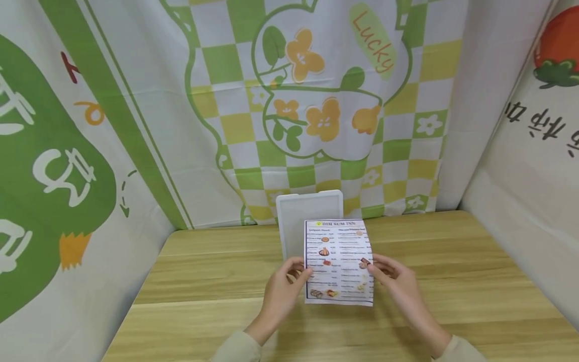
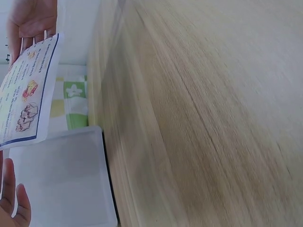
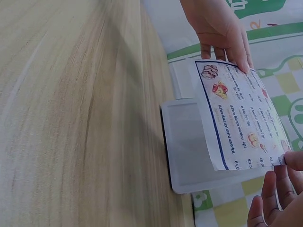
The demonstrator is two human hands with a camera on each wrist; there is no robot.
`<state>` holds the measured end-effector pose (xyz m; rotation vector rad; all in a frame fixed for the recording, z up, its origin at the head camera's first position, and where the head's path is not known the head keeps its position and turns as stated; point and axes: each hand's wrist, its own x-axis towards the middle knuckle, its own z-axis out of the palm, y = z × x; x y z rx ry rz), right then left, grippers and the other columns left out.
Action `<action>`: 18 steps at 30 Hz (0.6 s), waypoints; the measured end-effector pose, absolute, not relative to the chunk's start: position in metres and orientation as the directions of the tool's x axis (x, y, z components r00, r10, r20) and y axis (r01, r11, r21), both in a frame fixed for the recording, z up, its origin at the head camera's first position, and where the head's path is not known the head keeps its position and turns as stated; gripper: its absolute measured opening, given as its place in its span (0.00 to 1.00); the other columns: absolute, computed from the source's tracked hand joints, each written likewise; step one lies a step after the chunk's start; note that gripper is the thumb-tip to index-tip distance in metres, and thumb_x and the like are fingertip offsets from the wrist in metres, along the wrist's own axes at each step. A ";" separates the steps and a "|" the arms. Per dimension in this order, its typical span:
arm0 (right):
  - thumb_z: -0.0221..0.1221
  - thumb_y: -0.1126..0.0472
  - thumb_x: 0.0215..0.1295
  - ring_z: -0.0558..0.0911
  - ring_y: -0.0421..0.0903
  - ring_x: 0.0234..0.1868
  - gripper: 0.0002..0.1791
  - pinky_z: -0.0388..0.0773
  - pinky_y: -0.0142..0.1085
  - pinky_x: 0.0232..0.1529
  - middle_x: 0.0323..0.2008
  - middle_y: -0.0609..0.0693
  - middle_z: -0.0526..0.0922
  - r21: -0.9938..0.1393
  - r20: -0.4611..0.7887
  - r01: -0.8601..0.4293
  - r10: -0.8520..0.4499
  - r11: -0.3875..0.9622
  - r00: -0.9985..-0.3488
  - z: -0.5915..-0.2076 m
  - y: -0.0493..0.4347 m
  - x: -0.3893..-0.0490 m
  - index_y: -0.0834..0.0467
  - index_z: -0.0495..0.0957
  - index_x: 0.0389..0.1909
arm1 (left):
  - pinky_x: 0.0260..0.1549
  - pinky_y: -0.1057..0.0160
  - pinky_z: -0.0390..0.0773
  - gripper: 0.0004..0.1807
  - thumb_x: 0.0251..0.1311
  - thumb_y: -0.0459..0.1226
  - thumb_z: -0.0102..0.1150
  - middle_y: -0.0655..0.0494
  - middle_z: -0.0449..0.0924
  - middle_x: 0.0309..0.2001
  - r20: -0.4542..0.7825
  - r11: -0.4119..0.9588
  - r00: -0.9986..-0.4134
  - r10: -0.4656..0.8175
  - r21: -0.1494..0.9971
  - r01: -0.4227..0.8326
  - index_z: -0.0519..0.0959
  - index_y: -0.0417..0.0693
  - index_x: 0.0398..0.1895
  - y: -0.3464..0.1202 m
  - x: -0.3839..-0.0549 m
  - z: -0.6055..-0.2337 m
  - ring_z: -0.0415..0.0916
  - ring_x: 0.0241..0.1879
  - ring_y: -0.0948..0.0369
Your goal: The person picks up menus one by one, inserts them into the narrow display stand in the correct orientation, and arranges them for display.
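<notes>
A printed paper menu point(image 1: 339, 271) headed "DIM SUM INN" is held up above the table, its lower part bowed. My left hand point(image 1: 284, 287) pinches its left edge between thumb and fingers. On the opposite edge, my right hand point(image 1: 400, 281) pinches the sheet the same way, thumb on the printed face. Behind the menu stands a white rectangular frame or board point(image 1: 290, 216), partly covered by the paper. In the right wrist view the menu point(image 3: 227, 118) hangs in front of that pale board point(image 3: 187, 142), with a gap between them.
The wooden table point(image 1: 203, 281) spreads under both hands. A green and yellow checked curtain point(image 1: 289, 166) hangs along its back edge, just behind the white board. Printed cloth walls point(image 1: 149, 201) close in the left and right sides.
</notes>
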<state>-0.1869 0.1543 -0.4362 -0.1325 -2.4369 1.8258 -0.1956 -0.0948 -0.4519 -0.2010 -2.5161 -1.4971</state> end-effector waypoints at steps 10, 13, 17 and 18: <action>0.62 0.50 0.59 0.78 0.41 0.42 0.25 0.72 0.33 0.44 0.42 0.53 0.82 -0.936 0.094 -0.060 0.082 0.347 -0.992 -0.430 0.144 -0.193 0.57 0.75 0.55 | 0.31 0.68 0.73 0.11 0.58 0.53 0.57 0.71 0.77 0.32 0.246 0.539 -0.969 0.001 0.817 0.208 0.77 0.62 0.39 -0.110 -0.191 -0.441 0.73 0.33 0.67; 0.61 0.52 0.60 0.78 0.42 0.40 0.24 0.73 0.33 0.42 0.41 0.53 0.83 -0.929 0.134 -0.106 0.055 0.354 -0.989 -0.427 0.143 -0.195 0.57 0.75 0.55 | 0.30 0.68 0.73 0.12 0.58 0.55 0.55 0.72 0.77 0.32 0.251 0.556 -0.968 0.004 0.804 0.211 0.77 0.63 0.39 -0.114 -0.191 -0.438 0.73 0.33 0.67; 0.62 0.54 0.59 0.79 0.42 0.37 0.23 0.74 0.32 0.38 0.38 0.53 0.84 -0.920 0.181 -0.158 0.032 0.358 -0.983 -0.420 0.141 -0.198 0.58 0.76 0.54 | 0.27 0.68 0.73 0.13 0.59 0.55 0.55 0.71 0.77 0.32 0.271 0.578 -0.962 0.013 0.784 0.228 0.77 0.62 0.40 -0.118 -0.191 -0.431 0.73 0.32 0.67; 0.62 0.54 0.59 0.79 0.42 0.37 0.22 0.74 0.32 0.38 0.37 0.53 0.84 -0.919 0.189 -0.167 0.028 0.356 -0.982 -0.419 0.141 -0.199 0.58 0.76 0.54 | 0.26 0.68 0.72 0.13 0.59 0.55 0.55 0.71 0.77 0.32 0.276 0.586 -0.961 0.014 0.777 0.231 0.77 0.62 0.41 -0.119 -0.191 -0.430 0.73 0.32 0.68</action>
